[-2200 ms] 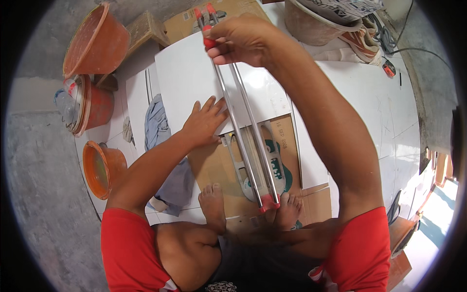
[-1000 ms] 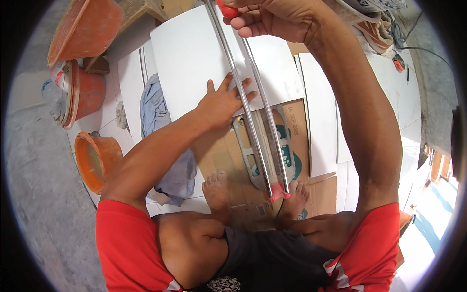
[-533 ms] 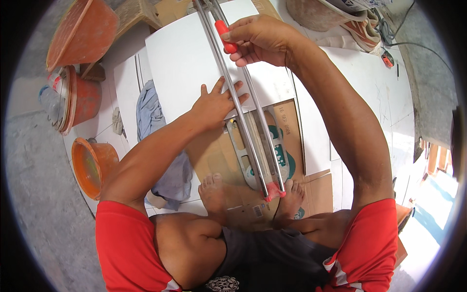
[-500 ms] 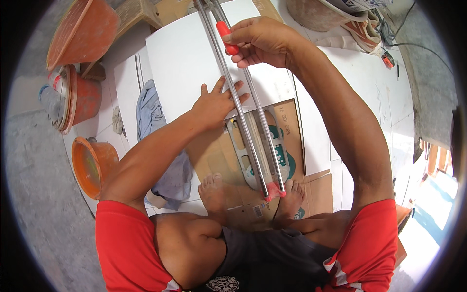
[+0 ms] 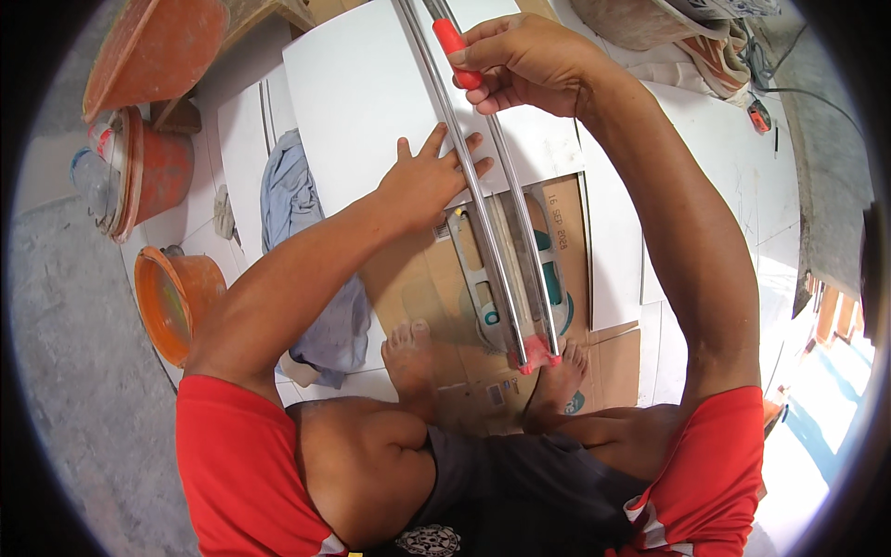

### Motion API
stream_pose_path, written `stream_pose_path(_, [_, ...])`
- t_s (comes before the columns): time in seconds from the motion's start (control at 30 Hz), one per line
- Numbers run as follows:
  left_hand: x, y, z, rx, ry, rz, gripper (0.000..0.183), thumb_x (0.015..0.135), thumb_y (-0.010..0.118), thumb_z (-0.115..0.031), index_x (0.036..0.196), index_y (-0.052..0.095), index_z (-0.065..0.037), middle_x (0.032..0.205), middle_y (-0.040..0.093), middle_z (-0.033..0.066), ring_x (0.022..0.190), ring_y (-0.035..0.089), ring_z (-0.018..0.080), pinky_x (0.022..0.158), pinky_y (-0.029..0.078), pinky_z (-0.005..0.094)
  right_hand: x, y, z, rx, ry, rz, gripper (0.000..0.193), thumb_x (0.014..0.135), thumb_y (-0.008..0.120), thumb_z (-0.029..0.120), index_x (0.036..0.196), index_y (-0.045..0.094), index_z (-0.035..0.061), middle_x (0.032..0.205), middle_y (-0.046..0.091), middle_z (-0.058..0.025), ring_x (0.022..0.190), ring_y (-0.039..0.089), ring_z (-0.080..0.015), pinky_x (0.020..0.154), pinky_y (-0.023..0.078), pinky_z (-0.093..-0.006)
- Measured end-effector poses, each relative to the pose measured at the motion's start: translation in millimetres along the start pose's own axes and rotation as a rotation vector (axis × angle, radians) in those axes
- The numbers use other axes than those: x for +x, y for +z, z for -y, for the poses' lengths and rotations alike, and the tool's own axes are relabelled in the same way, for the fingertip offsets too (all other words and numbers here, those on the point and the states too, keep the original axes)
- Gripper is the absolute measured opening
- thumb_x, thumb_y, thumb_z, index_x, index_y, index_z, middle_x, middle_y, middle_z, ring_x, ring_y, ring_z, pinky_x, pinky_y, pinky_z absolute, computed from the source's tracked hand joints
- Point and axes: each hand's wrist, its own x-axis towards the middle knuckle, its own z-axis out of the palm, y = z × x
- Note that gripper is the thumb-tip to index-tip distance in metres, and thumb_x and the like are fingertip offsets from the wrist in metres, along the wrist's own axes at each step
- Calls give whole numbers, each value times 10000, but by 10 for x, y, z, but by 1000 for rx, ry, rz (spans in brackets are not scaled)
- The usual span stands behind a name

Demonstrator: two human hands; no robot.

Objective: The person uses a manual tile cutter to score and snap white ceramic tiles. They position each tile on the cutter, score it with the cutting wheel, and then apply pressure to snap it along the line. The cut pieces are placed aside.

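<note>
Right hand (image 5: 538, 65) grips a red handle (image 5: 457, 54), thumb and fingers closed around it, over the white tile (image 5: 357, 102). Left hand (image 5: 429, 181) lies flat on the tile, fingers spread, some passing beneath one of the paired metal rails (image 5: 484, 206). Rails run lengthwise toward the bare feet (image 5: 408, 357), above cardboard (image 5: 408, 288). Blue-grey cloth (image 5: 292, 190) lies left of the tile; orange bucket (image 5: 200, 283) farther left.
</note>
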Motion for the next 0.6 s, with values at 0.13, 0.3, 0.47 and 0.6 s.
stream_pose_path(0.13, [9,60,8,27,14,-12,1030,701,850,-226,1578,309,-227,1672,196,74,1508,199,426,1063,387,734,31,-14,-56,32,23,22,344,878,754,183,1096,616,-46,808,651,-87,671,644,-162,685,570,-321])
stream_pose_path(0.3, [-7,30,55,59,32,18,1096,687,863,-250,1597,252,-226,1673,188,87,1514,191,420,1082,378,715,18,59,-70,78,11,-52,239,879,717,141,955,640,-72,824,648,-148,682,640,-209,647,580,-343])
stream_pose_path(0.47, [27,95,66,69,11,24,1105,710,853,-202,1610,216,-273,1676,182,66,1535,147,413,1111,351,702,-7,91,-361,0,102,-101,453,885,789,344,1078,631,-35,840,630,-81,750,647,-181,702,575,-357])
stream_pose_path(0.6, [25,146,102,94,-17,40,1114,713,846,-210,1616,197,-277,1680,159,65,1537,142,412,1125,331,699,-140,125,-551,81,143,-6,408,914,759,308,1102,617,-25,905,670,-108,759,659,-185,717,571,-344])
